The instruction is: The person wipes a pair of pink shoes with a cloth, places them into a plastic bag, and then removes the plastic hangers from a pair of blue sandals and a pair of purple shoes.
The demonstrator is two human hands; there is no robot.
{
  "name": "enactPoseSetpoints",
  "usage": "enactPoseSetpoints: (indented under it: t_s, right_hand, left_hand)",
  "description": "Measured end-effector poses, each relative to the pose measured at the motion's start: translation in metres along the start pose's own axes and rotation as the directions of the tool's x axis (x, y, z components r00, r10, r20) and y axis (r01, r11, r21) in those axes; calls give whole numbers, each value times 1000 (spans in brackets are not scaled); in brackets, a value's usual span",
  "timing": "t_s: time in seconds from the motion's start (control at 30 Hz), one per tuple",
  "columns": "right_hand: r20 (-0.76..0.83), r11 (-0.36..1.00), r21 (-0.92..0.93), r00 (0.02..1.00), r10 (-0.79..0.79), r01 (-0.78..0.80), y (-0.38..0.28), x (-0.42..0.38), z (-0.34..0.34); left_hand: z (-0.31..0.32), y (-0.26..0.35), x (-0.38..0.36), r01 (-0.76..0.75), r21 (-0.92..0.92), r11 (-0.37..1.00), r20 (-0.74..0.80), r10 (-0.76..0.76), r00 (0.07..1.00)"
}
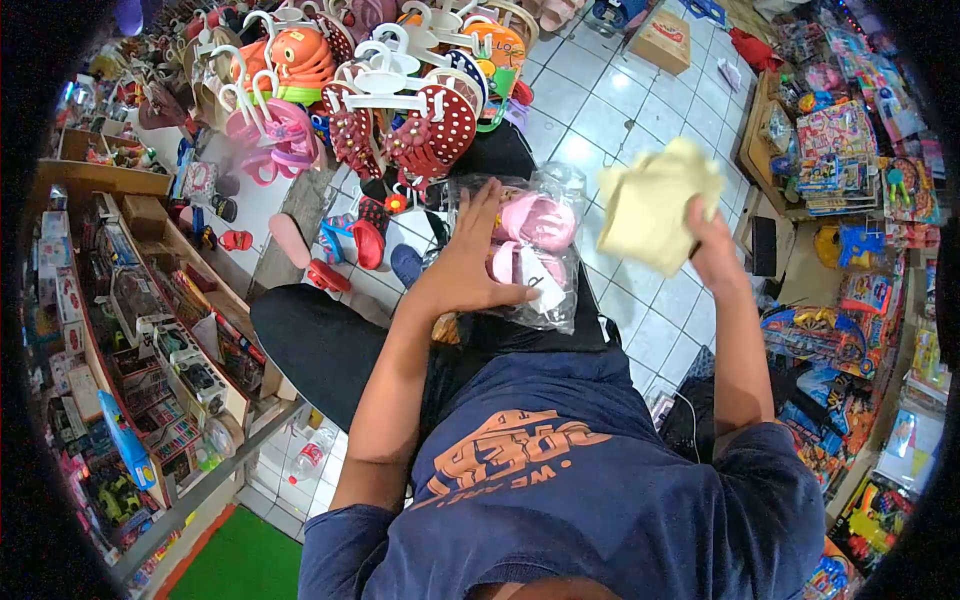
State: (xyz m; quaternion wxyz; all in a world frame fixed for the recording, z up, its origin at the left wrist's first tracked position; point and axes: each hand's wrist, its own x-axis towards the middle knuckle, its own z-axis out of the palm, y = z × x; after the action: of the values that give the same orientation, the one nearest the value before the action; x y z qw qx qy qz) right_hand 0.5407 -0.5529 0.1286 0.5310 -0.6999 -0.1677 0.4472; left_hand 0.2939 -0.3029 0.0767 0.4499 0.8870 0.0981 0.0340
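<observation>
A clear plastic bag (563, 310) with a pair of pink clogs (538, 222) inside rests on my lap. My left hand (462, 262) holds its near-left side, thumb stretched over a white tag (541, 284) and fingers reaching along the upper edge. To the right, raised above the tiled floor, a pale yellow cloth (645, 215) is gripped by my right hand (714, 245). Cloth and fingertips are smeared by motion. Cloth and bag are apart.
Sandals on white hangers (430, 125) crowd the area in front of me. Loose shoes (368, 245) lie on the tiles at left. Shelves of small goods (150, 330) stand left, packaged toys (840, 160) right. A cardboard box (661, 42) sits on the floor ahead.
</observation>
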Motion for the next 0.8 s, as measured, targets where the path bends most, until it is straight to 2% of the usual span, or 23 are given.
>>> enactPoseSetpoints:
  t_s: [0.03,0.07,0.1,0.13,0.17,0.2,0.23,0.27,0.3,0.33,0.37,0.4,0.47,0.5,0.53,0.57,0.6,0.63,0.67,0.73,0.8]
  right_hand:
    - [-163,974,153,976,-144,169,-20,1,13]
    - [-340,897,269,906,-252,351,-31,3,22]
    - [-339,897,270,906,-252,350,-28,9,24]
    - [-321,917,23,872,-370,398,-20,17,25]
    - [-274,874,-224,833,-480,430,-15,21,26]
    - [-188,889,-306,894,-407,341,-15,23,37]
    - [-110,885,-391,942,-318,253,-15,26,56]
    - [0,738,-463,833,-554,491,0,37,76]
    - [79,741,-424,836,-542,521,-1,38,100]
    - [273,680,-478,830,-486,556,6,37,112]
    - [399,465,-685,823,-405,561,12,34,124]
    - [344,492,-657,808,-478,571,19,30,134]
    - [416,483,-633,792,-446,605,19,23,128]
    - [422,484,-631,791,-442,607,19,19,124]
    - [503,480,-600,768,-396,640,20,12,118]
    - [576,475,-570,738,-351,670,21,7,111]
    - [572,473,-574,741,-353,668,23,3,104]
    - [633,534,-506,712,-304,677,24,-1,97]
    - [692,594,-437,674,-258,675,25,-4,90]
    - [717,622,-437,669,-196,650,18,-9,75]
    - [781,699,-380,615,-108,606,18,-11,51]
  left_hand:
    - [0,9,0,18,-11,1000,-40,-19,999]
    - [1,15,2,36,-23,999,-80,-37,996]
    - [6,13,5,-72,-33,997,-165,66,984]
    - [5,16,5,-73,-32,997,-165,67,984]
    - [4,21,4,-42,57,998,-125,48,991]
    - [4,23,5,-13,146,989,-87,26,996]
    - [7,17,6,-49,95,994,-117,60,991]
    - [7,16,6,-51,96,994,-117,62,991]
    - [7,15,5,-40,56,998,-119,46,992]
    - [5,16,3,-28,14,1000,-120,30,992]
    - [0,17,-2,-13,224,975,44,3,999]
    - [-2,17,-3,-11,224,975,42,1,999]
    - [-5,15,-5,-96,209,973,48,88,995]
    - [-4,13,-8,-8,118,993,21,5,1000]
    - [-4,10,-8,-4,115,993,23,2,1000]
    - [-5,6,-4,-81,169,982,51,74,996]
    - [-8,7,0,-162,221,962,82,148,986]
    - [-8,9,-4,-49,109,993,13,48,999]
    - [-9,10,-4,-55,107,993,13,54,998]
    - [-12,15,-3,32,136,990,71,-42,997]
    - [-12,18,-3,41,144,989,79,-53,995]
